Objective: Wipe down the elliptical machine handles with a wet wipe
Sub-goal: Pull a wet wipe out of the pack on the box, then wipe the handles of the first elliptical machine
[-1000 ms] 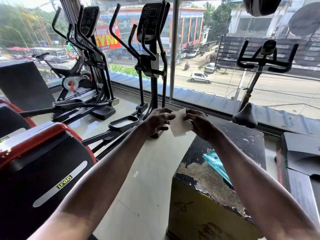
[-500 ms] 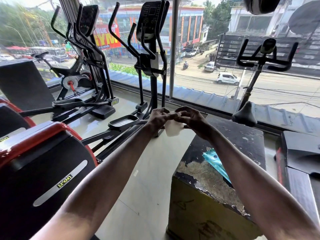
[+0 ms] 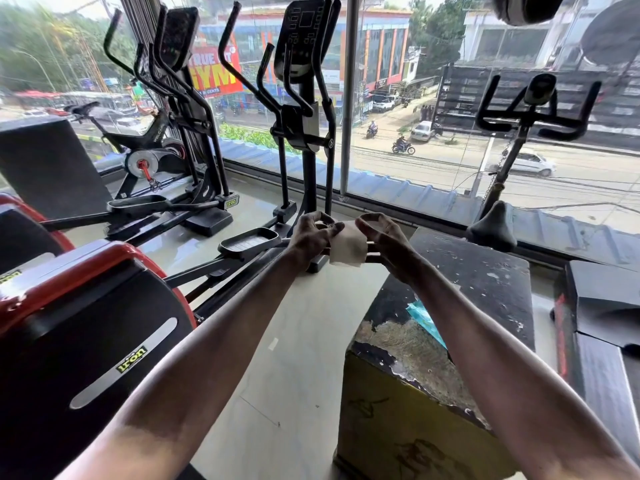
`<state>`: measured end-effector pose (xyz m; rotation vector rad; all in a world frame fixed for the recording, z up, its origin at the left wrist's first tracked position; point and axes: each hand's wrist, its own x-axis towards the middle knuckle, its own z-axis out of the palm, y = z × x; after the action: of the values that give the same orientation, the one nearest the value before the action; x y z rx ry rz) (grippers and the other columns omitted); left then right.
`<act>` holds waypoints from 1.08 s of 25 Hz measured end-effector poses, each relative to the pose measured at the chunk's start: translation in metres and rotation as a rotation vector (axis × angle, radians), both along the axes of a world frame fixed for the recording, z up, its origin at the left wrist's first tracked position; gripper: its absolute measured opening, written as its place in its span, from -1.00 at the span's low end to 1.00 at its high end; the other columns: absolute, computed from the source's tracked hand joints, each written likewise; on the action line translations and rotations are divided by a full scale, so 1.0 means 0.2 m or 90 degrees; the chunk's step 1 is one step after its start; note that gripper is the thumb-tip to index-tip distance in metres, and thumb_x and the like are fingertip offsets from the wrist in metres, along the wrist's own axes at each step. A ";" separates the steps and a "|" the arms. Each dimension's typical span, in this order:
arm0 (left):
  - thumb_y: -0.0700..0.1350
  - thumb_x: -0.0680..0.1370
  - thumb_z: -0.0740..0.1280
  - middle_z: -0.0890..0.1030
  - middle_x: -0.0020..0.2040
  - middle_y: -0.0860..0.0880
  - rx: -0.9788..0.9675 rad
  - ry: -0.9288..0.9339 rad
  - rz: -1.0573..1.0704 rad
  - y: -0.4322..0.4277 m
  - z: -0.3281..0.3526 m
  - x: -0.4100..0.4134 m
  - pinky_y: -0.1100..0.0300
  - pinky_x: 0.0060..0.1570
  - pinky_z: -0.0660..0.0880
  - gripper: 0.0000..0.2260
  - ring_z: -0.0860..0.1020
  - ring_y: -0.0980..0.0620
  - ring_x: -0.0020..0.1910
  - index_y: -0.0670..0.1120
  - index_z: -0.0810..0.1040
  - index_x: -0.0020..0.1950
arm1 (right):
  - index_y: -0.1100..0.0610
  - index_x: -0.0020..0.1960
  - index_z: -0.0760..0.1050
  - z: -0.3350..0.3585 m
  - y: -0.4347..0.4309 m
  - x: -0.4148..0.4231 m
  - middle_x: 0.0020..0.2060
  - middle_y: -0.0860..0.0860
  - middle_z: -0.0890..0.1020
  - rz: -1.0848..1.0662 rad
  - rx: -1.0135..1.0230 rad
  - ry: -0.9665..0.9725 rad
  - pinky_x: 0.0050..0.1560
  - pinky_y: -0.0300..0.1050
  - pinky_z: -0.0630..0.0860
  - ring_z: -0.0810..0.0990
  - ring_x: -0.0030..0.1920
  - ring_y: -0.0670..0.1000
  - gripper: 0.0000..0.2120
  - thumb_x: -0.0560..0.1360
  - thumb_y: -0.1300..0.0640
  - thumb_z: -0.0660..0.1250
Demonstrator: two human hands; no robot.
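My left hand (image 3: 313, 239) and right hand (image 3: 382, 242) both pinch the wet wipe (image 3: 348, 249) between them, spreading it flat, long axis roughly vertical, lower edge hanging toward 6 o'clock. I judge this the unfolding step; wiping is not yet begun. Next I need to reach to 12 o'clock, where the elliptical machine handles (image 3: 242, 69) rise well apart from my hands, slanting up toward 11 o'clock

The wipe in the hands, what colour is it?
White. The wet wipe shows best in the head view, held between both hands.
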<state>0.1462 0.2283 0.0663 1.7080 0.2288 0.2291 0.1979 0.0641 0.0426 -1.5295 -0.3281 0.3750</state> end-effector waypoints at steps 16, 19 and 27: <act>-0.16 0.59 0.27 0.62 -0.08 -0.10 -0.144 0.170 0.215 0.49 -0.51 -0.06 0.12 -0.23 0.48 -0.94 0.59 -0.06 -0.15 -0.02 0.45 -0.07 | 0.02 -0.10 0.61 -0.42 0.44 0.04 -0.21 0.07 0.61 -0.182 -0.050 0.048 -0.20 -0.08 0.53 0.57 -0.20 0.06 -0.78 0.51 0.34 0.37; -0.17 0.59 0.25 0.62 -0.08 -0.08 -0.140 0.193 0.218 0.61 -0.60 -0.03 0.11 -0.23 0.49 -0.95 0.61 -0.06 -0.14 -0.03 0.47 -0.04 | 0.03 -0.12 0.63 -0.53 0.55 0.06 -0.17 0.06 0.64 -0.193 -0.088 0.062 -0.28 -0.21 0.50 0.58 -0.18 0.02 -0.74 0.50 0.38 0.33; -0.18 0.58 0.24 0.62 -0.13 -0.05 -0.118 0.201 0.192 0.91 -0.67 0.47 0.07 -0.15 0.49 -0.91 0.60 -0.03 -0.15 -0.01 0.48 -0.09 | 0.18 0.09 0.68 -0.62 0.81 0.52 -0.05 0.13 0.71 -0.137 -0.339 -0.086 0.05 -0.09 0.58 0.63 -0.03 0.03 -0.72 0.39 0.33 0.50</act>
<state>0.2403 0.4108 -0.0686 1.5150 0.7221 0.1526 0.3025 0.2253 -0.0805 -2.0977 -0.1706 0.1951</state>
